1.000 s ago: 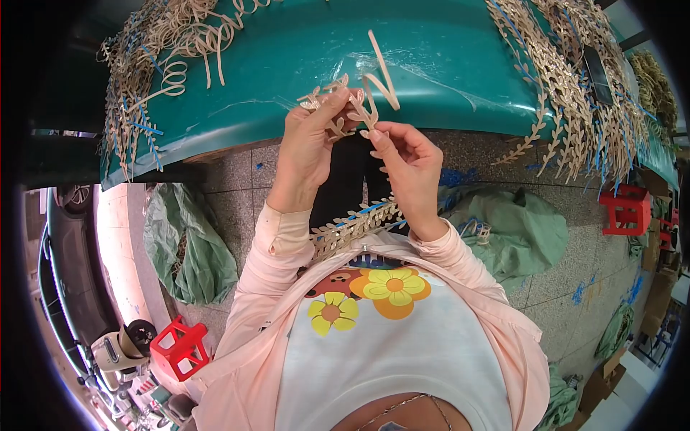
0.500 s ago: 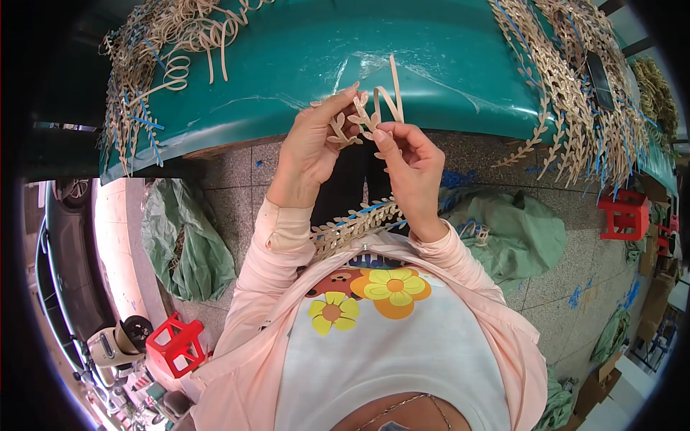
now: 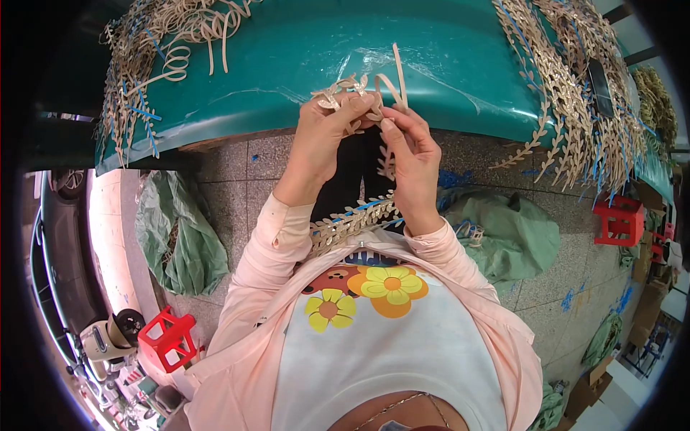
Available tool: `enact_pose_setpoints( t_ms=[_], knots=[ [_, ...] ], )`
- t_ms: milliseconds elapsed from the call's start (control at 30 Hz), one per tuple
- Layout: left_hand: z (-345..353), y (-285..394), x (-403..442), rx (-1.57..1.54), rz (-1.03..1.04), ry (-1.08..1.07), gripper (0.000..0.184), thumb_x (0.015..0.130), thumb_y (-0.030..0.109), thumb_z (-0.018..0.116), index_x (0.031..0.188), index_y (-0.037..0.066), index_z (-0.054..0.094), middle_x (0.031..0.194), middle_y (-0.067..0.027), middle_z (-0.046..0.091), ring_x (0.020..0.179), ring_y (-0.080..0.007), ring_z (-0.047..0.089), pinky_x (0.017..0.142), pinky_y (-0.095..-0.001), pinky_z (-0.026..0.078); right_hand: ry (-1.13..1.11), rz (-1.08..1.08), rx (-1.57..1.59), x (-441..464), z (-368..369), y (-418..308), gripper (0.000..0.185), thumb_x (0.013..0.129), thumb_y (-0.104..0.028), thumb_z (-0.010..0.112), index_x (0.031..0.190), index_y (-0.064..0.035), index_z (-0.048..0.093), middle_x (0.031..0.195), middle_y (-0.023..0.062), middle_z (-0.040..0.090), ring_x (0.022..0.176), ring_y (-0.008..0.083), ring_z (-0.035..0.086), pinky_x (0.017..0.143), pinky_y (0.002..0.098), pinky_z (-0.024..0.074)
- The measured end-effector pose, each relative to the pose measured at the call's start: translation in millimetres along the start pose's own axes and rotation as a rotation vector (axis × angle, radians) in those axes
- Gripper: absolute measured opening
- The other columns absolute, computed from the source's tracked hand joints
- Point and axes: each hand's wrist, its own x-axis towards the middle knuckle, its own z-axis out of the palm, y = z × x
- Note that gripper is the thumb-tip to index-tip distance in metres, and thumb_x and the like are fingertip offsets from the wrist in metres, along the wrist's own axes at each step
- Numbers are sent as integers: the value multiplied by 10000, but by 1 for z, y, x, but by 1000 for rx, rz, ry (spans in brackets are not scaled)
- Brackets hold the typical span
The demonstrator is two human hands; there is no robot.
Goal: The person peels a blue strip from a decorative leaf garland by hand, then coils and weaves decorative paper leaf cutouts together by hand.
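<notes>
Close together above the near edge of the green-covered table, both my hands work on one beige leaf garland. My left hand is closed, thumb and fingers pinching the leafy strip, with leaves sticking out above the fingertips. My right hand pinches the same piece just to the right. From between the fingers a narrow flat beige strip loops up, its end pointing upward. A leafy length hangs below the right fingertips. More leaf garlands with blue pieces lie across my lap. The fingertips partly hide where strip and leaves meet.
The green table cover is glossy. Leaf garlands with blue ties hang over its right end, a dark phone-like object among them. Curled strips lie at left. Green sacks and red stools stand on the floor.
My left hand has moved right and slightly up, its thumb now nearer my right fingertips. The leaves have shifted above the left fingers, and a leafy length now hangs below my right hand.
</notes>
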Motion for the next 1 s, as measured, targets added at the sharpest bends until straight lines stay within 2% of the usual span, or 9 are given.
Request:
enact_pose_setpoints(
  t_ms=[167, 267, 367, 433, 533, 667, 833, 967, 1000],
  knots=[
    [-2, 4, 6, -54, -74, -8, 179, 881, 215, 730, 894, 36, 734, 821, -22, 689, 707, -74, 601, 679, -227, 489, -89, 39, 9, 2, -1, -7, 217, 945, -78, 649, 1144, 4, 666, 1080, 32, 655, 985, 79, 591, 864, 228, 463],
    [-1, 12, 10, -60, -64, -21, 174, 872, 212, 741, 889, 40, 726, 823, -23, 687, 717, -75, 606, 677, -228, 489, -131, -19, 15, 10, -2, -9, 249, 915, -143, 702, 1138, -33, 688, 962, -36, 637, 839, 42, 499, 760, 190, 403],
    [2, 22, 11, -3, -49, -29, 173, 866, 202, 749, 881, 34, 714, 821, -25, 684, 714, -79, 615, 674, -223, 489, -161, 3, 19, 14, -2, -21, 249, 917, -140, 702, 1134, -21, 677, 955, -16, 668, 805, 38, 546, 719, 183, 427],
    [6, 25, 13, -20, -52, -59, 173, 863, 190, 752, 868, 23, 707, 807, -33, 683, 703, -91, 625, 676, -229, 495, -137, 132, 52, 14, -2, -32, 252, 915, -82, 694, 1145, 13, 650, 1029, 41, 690, 878, 97, 633, 773, 236, 508],
    [-1, 21, 22, 25, -49, -117, 229, 887, 229, 731, 984, 21, 732, 855, -29, 699, 764, -86, 635, 723, -225, 509, -102, 196, 103, 17, -1, -42, 253, 902, -99, 713, 1120, 20, 662, 985, 49, 701, 817, 114, 657, 728, 246, 529],
    [-3, 19, 27, 58, -25, -167, 232, 885, 233, 735, 974, 18, 732, 855, -33, 699, 770, -92, 642, 719, -224, 503, -165, 206, 72, 18, -9, -40, 265, 896, -112, 723, 1115, 24, 659, 979, 62, 705, 815, 124, 673, 720, 251, 537],
    [1, 21, 26, 21, -8, -182, 231, 875, 240, 745, 948, 21, 734, 839, -35, 698, 745, -91, 641, 689, -217, 483, -77, 308, 33, 13, 1, -54, 270, 893, -115, 729, 1115, 26, 669, 990, 72, 705, 842, 125, 673, 719, 246, 535],
    [3, 29, 23, 1, -22, -153, 223, 866, 239, 753, 929, 26, 737, 814, -27, 692, 717, -80, 624, 662, -215, 472, -89, 108, 3, 17, 1, -38, 265, 890, -108, 732, 1101, 40, 669, 987, 71, 700, 843, 118, 664, 740, 235, 529],
    [3, 31, 24, -15, -45, -129, 167, 851, 198, 760, 855, 40, 705, 766, -22, 669, 660, -77, 597, 618, -222, 467, -66, 100, -14, 16, 4, -42, 214, 894, -111, 730, 1038, 41, 684, 951, 66, 702, 828, 97, 646, 723, 222, 511]
  ],
)
